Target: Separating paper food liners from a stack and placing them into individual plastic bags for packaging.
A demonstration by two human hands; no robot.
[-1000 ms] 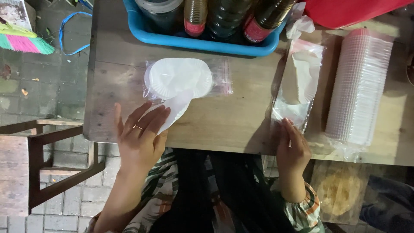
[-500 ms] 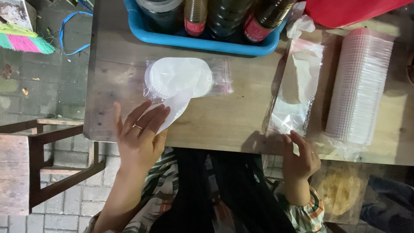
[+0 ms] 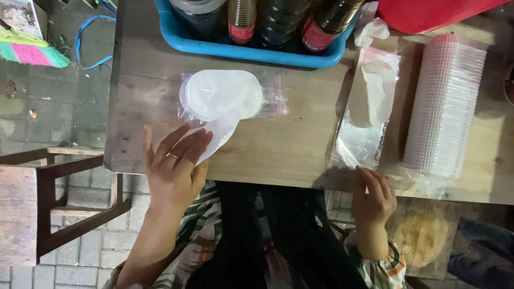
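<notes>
**Hands at the table edge, paper liners in front**

Seen from above, at a wooden table. Left hand lay flat at the near edge, fingers spread wide, fingertips resting on a loose white liner. Wore a ring on one finger. Held nothing firmly; only pressed on the paper. Just beyond it, a stack of white liners in a clear bag, touching the loose one.

Right hand sat at the near edge too, well apart from the left, fingers loosely curled and close together, tips touching the corner of a clear bag with more white paper inside. Cannot tell whether pinched or only touched.

Beside that bag, to the right, a long stack of clear plastic lids lying on its side. At the far edge, a blue tray with dark bottles. Left of the table, a wooden chair on brick floor and a colourful broom.
</notes>
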